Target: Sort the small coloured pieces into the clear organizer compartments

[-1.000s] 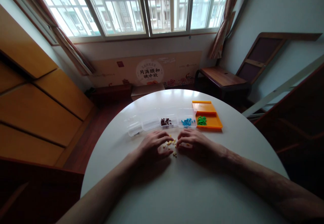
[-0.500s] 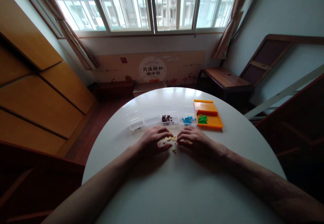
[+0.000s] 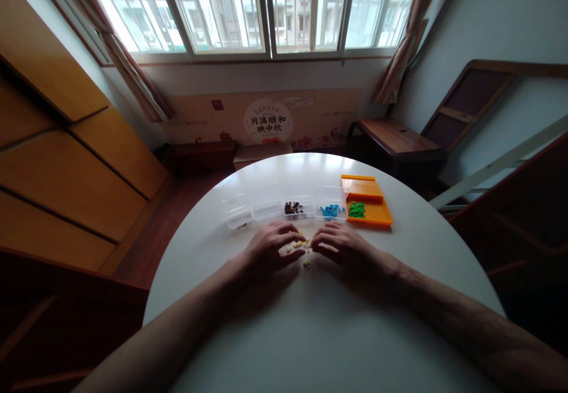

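Both hands, the left hand (image 3: 270, 248) and right hand (image 3: 339, 246), rest open with fingers curled around the small yellow plastic pieces (image 3: 300, 244) scattered on the round white surface (image 3: 310, 334), gripping nothing. Raking inward with fingertips low should keep strays like the lone piece (image 3: 306, 264) from escaping, just before the clear plastic compartment box (image 3: 284, 208).

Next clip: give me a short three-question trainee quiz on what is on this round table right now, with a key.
1. True or false: the green pieces lie in the orange tray.
2. Which colour are the loose pieces between the left hand and the right hand? A red, B yellow, C blue.
3. Fill in: next to the blue pieces, the clear organizer box holds ____ pieces.

Key: 1 true; 2 B; 3 dark brown.
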`<state>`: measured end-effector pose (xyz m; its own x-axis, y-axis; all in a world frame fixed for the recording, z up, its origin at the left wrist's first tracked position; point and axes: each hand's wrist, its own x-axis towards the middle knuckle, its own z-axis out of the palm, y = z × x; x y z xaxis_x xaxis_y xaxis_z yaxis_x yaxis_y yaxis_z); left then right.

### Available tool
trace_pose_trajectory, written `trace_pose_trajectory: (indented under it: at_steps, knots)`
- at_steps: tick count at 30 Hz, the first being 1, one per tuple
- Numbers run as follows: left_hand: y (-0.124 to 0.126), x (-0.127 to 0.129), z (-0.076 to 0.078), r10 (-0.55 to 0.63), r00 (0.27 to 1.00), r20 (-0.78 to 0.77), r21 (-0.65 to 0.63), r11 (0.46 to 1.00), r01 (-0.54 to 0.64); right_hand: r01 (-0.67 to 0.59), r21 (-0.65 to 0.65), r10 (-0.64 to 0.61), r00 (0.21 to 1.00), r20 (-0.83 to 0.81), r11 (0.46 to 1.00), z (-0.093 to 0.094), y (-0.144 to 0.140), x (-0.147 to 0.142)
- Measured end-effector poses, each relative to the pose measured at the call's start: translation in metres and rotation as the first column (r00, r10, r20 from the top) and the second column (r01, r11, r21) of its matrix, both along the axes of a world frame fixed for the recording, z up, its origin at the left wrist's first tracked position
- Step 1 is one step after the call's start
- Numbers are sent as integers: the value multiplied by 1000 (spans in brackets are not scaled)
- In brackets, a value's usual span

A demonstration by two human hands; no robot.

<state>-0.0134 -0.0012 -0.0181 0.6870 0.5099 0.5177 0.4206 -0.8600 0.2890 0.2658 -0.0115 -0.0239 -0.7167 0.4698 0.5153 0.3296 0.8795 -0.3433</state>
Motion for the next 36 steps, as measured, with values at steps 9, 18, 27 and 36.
trace_pose_trajectory:
  at_steps: [9,18,27,36]
  knots:
    - [0,12,-6,23,999,46,17,1000,-24,53,-20,-55,990,-131,998,-1,-2,-5]
    - [-3,13,-3,-46,994,99,2,999,46,8,-52,-17,983,-185,999,-4,0,-4]
    - [-1,13,-5,-46,983,179,-166,983,76,-15,-70,1,982,-190,997,-6,0,-5]
    - [2,8,0,16,966,259,-189,981,35,27,-57,-35,988,-152,998,-3,0,-6]
